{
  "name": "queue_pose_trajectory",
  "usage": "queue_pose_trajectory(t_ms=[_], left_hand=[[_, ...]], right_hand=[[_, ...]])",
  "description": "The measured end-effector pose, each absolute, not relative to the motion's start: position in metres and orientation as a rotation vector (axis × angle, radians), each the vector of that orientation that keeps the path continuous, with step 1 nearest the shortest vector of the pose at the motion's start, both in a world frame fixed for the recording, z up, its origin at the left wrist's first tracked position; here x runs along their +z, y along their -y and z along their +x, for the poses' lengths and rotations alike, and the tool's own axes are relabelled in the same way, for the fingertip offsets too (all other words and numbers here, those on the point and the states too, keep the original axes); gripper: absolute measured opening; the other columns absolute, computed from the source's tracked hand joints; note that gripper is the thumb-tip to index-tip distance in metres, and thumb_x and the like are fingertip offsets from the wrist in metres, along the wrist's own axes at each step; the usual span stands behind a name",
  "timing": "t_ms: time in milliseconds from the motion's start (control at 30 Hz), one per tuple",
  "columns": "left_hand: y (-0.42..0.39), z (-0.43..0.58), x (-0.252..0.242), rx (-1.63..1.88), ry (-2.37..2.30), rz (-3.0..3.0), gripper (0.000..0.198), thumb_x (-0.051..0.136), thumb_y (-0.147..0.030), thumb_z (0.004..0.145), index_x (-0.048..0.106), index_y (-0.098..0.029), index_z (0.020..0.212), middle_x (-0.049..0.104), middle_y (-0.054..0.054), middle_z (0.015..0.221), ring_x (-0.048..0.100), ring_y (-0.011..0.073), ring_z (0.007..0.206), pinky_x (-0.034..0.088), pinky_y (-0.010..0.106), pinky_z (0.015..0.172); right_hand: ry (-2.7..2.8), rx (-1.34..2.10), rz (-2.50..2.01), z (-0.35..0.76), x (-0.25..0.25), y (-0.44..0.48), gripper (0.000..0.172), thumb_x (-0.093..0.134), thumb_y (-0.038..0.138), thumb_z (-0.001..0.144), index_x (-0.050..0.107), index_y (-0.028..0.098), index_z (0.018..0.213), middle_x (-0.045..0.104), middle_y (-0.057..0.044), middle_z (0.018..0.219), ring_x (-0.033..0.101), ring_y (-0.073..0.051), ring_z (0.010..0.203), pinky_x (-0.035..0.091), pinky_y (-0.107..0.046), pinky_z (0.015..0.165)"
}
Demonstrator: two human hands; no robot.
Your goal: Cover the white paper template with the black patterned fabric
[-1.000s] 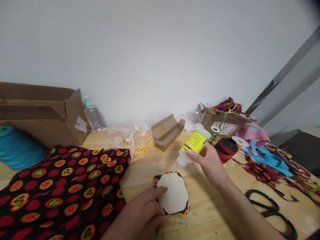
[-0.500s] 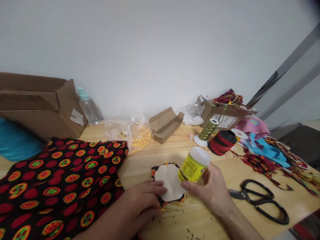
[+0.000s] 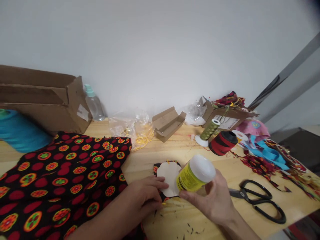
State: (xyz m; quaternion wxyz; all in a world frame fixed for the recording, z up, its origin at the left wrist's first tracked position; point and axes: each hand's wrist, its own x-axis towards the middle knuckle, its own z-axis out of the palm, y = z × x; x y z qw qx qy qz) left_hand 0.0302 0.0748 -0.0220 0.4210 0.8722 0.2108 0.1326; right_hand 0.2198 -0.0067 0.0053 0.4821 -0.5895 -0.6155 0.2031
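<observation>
My right hand (image 3: 216, 198) is closed around a white plastic bottle (image 3: 191, 178) with a yellow label. The bottle is tilted, its broad white end up towards me and its lower end hidden, over the right side of a pale scalloped piece (image 3: 168, 175). This piece lies flat on a scrap of black patterned fabric (image 3: 155, 167), whose edges stick out around it; a bit of yellow cord shows at its top. Fingers of my left hand (image 3: 147, 193) lie stretched out on the left edge of the pale piece, pressing it from above.
Black patterned cloth (image 3: 82, 183) covers the left side. Scissors (image 3: 250, 198) lie at right, near thread spools (image 3: 223, 143) and fabric scraps (image 3: 260, 166). Behind are a small open box (image 3: 168, 123), plastic bags (image 3: 125, 125), a pump bottle (image 3: 95, 106) and a large carton (image 3: 45, 110).
The bottle in my right hand has tipped further, showing more of its white end, and come slightly lower. My left hand stays on the pale piece. The view has shifted slightly.
</observation>
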Motion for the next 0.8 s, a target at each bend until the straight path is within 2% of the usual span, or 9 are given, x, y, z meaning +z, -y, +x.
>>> queue_pose_trajectory(t_ms=[267,500,800], left_hand=[[-0.0769,0.0307,-0.0234,0.335,-0.499,2.222,0.01,0.059,-0.016,0.077,0.067,-0.016,0.07,0.065,0.006,0.109,0.051,0.0171,0.111,0.038,0.028,0.095],[-0.0762,0.0308,-0.0216,0.313,-0.508,2.215,0.009,0.06,-0.015,0.076,0.067,-0.015,0.071,0.064,0.007,0.11,0.051,0.0168,0.112,0.038,0.025,0.094],[-0.0774,0.0307,-0.0248,0.344,-0.49,2.204,0.01,0.059,-0.016,0.076,0.066,-0.017,0.07,0.065,0.005,0.109,0.051,0.0176,0.111,0.04,0.028,0.093]], right_hand=[[1.532,0.455,-1.421,0.2192,0.0069,0.0045,0.023,0.073,0.027,0.061,0.059,0.02,0.079,0.066,-0.001,0.071,0.062,-0.019,0.063,0.049,-0.026,0.057],[1.531,0.459,-1.402,0.2202,0.0057,0.0045,0.026,0.074,0.022,0.059,0.06,0.023,0.081,0.065,0.002,0.074,0.061,-0.018,0.066,0.049,-0.027,0.062],[1.524,0.444,-1.442,0.2202,0.0047,0.0053,0.026,0.074,0.024,0.059,0.059,0.023,0.081,0.064,0.002,0.074,0.061,-0.018,0.066,0.048,-0.027,0.062]])
